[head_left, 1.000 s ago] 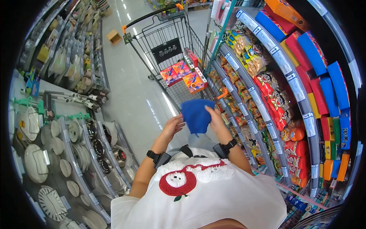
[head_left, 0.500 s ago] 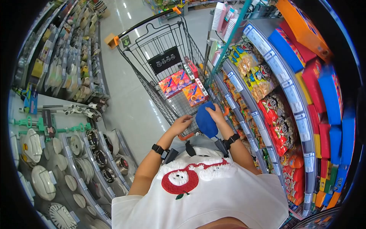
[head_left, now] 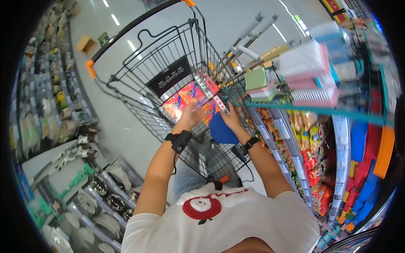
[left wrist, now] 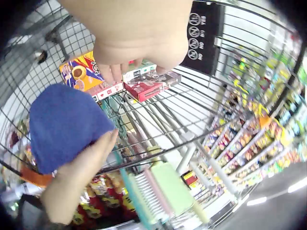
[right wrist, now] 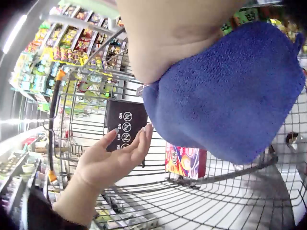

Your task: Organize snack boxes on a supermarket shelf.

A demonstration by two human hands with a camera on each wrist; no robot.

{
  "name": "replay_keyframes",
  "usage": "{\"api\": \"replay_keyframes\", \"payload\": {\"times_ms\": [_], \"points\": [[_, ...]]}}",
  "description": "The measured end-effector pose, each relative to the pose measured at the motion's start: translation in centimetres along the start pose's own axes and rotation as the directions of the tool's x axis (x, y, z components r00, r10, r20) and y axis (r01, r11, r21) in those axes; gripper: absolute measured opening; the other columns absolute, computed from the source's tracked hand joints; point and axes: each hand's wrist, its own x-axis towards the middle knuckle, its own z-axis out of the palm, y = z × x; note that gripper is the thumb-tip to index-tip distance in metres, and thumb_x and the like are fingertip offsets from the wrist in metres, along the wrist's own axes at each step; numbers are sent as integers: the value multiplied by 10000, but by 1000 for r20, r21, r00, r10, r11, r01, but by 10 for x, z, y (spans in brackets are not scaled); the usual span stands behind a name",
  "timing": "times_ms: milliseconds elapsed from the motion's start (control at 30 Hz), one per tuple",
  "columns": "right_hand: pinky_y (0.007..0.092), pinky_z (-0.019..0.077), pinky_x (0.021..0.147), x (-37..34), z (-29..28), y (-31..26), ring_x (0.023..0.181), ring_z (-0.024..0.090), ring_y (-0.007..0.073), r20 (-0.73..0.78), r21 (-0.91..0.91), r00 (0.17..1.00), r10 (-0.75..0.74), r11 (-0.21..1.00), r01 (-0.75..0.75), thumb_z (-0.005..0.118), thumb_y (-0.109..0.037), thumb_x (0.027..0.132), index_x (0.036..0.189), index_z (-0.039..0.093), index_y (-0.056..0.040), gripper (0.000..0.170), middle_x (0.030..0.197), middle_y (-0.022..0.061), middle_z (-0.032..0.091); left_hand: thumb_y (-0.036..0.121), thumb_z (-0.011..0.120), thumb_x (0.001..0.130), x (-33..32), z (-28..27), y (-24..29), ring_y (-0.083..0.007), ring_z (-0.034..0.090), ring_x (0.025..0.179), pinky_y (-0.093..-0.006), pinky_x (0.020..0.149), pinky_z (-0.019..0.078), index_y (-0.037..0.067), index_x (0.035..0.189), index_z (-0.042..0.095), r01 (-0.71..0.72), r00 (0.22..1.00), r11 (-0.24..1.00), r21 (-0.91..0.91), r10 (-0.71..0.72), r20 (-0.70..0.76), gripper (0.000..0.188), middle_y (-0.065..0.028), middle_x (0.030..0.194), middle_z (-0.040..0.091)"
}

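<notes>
- Blue cloth (head_left: 222, 130) hangs over the near part of the shopping cart (head_left: 170, 79), just right of centre in the head view, with the orange-and-red boxes (head_left: 173, 106) between its ten and eleven o'clock.
- Right hand (head_left: 231, 118) sits at the cloth's one o'clock and appears to grip its upper part; the cloth hides most of the fingers, so their exact curl cannot be told.
- Left hand (right wrist: 115, 160) holds nothing: its fingers are loosely extended, slightly bent, at the cloth's ten o'clock, apart from it.
- Its fuzzy, towel-like surface suggests a soft, light, limp piece, easy on the fingers and hardly breakable.
- Little slipping is likely, since such a nap gives good friction; a light pinch should be enough.
- Best hold is probably a gathered fold near the upper edge, at twelve to one o'clock, letting the rest drape; a second pinch at the opposite edge would spread it flat.
- Loose lower edges could catch on the cart's wires around six o'clock, or on the brushes (head_left: 310, 61) out at two o'clock, so bunching the cloth into the palm seems the tidier carry.
</notes>
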Motion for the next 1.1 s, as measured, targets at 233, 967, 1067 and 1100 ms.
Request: {"api": "replay_keyframes", "payload": {"times_ms": [233,967,1067,1100], "points": [[485,496,668,105,48,-48,780,619,398,-136,-420,986,98,896,-146,609,-362,772,1258,392,-107,590,820,199,638,363,527,837,96,6,19,-257,431,1115,-399,945,355,97,1174,447,110,992,992,62,-105,-75,436,-100,1244,417],[348,514,628,-108,17,-71,712,653,248,-232,-3,934,-271,961,278,707,-252,710,1144,564,-159,467,777,104,646,361,484,870,-21,-9,-11,-233,582,866,-409,839,460,103,901,543,-46,954,988,-147,87,287,267,-74,864,592],[363,512,631,-164,-8,-59,696,649,258,28,-12,971,-239,971,240,707,-266,716,1160,552,-161,481,776,97,647,362,451,878,-60,-19,-42,-253,576,872,-426,851,452,91,899,530,-112,934,969,-219,178,311,283,-88,871,589],[360,510,625,-183,-14,-46,680,643,261,12,7,956,-293,956,293,706,-270,719,1155,555,-161,474,767,98,644,485,455,864,-79,-22,-53,-244,547,970,-435,896,421,104,1002,531,-137,922,981,-136,176,346,412,-75,997,575]]}}
